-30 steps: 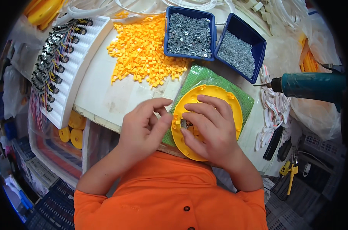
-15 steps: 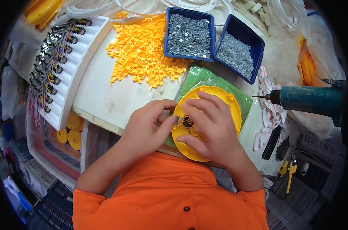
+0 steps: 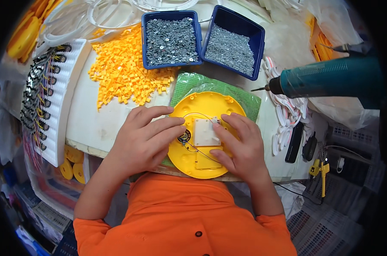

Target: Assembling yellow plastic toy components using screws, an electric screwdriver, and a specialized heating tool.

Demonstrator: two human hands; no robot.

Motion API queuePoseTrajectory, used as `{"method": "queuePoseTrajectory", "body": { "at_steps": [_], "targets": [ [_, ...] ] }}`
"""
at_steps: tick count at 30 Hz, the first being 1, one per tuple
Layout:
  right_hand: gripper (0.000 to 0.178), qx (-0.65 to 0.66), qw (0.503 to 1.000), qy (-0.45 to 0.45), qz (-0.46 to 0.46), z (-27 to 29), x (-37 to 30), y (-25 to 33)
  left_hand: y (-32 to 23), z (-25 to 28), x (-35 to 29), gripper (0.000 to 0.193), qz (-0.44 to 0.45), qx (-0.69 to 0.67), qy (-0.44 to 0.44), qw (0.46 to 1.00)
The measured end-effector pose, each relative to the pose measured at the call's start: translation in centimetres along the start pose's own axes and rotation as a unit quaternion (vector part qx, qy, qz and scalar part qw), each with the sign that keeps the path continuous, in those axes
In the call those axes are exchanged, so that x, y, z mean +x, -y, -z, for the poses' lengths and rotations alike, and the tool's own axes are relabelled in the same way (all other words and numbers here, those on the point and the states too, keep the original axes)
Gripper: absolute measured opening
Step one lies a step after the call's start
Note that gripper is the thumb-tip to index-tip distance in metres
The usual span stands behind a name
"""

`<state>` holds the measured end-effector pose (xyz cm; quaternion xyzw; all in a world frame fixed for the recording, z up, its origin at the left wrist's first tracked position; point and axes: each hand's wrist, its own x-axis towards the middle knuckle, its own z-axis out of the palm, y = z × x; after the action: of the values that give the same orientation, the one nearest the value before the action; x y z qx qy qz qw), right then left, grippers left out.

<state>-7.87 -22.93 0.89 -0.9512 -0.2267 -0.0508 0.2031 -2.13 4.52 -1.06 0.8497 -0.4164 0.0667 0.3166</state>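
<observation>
A round yellow plastic shell [image 3: 204,100] lies on the bench in front of me, hollow side up. In it sit a white square box [image 3: 205,132] and, left of that, a small round black part [image 3: 184,135] with thin wires. My left hand [image 3: 144,136] reaches over the shell's left rim, fingers stretched, their tips next to the round part. My right hand [image 3: 244,147] rests over the right side, fingers spread. Its index fingertip is by the box's upper right corner, and the thumb is near a thin wire [image 3: 202,152].
A green mat [image 3: 189,83] lies under the shell. Beyond it are yellow clips [image 3: 125,68] and two blue bins [image 3: 148,63] of metal bits. A teal power screwdriver [image 3: 325,79] juts in from the right. At left, a white foam tray [image 3: 67,102] holds wired parts.
My left fingers were bent together at the wires and are now stretched out. The right hand has shifted right, uncovering the white box. The whole view has shifted.
</observation>
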Motion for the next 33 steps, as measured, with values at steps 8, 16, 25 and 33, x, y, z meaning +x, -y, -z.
{"method": "queuePoseTrajectory", "body": {
  "at_steps": [8,16,25,33],
  "targets": [
    [0.05,-0.013,1.0,0.004,0.016,0.4,0.5,-0.2,0.2,0.4,0.7,0.031,0.002,0.016,0.054,0.998],
    [0.052,0.01,1.0,-0.017,-0.002,-0.7,0.9,0.3,0.5,0.5,1.1,0.032,0.016,-0.036,0.06,0.997],
    [0.056,0.006,0.999,-0.029,-0.022,-0.9,0.7,0.1,0.3,0.0,0.5,0.036,0.048,-0.069,0.001,0.996],
    [0.053,0.111,0.984,-0.13,-0.04,-1.2,0.3,-1.2,0.2,-0.7,-3.4,0.038,0.133,-0.09,-0.152,0.975]
  ]
}}
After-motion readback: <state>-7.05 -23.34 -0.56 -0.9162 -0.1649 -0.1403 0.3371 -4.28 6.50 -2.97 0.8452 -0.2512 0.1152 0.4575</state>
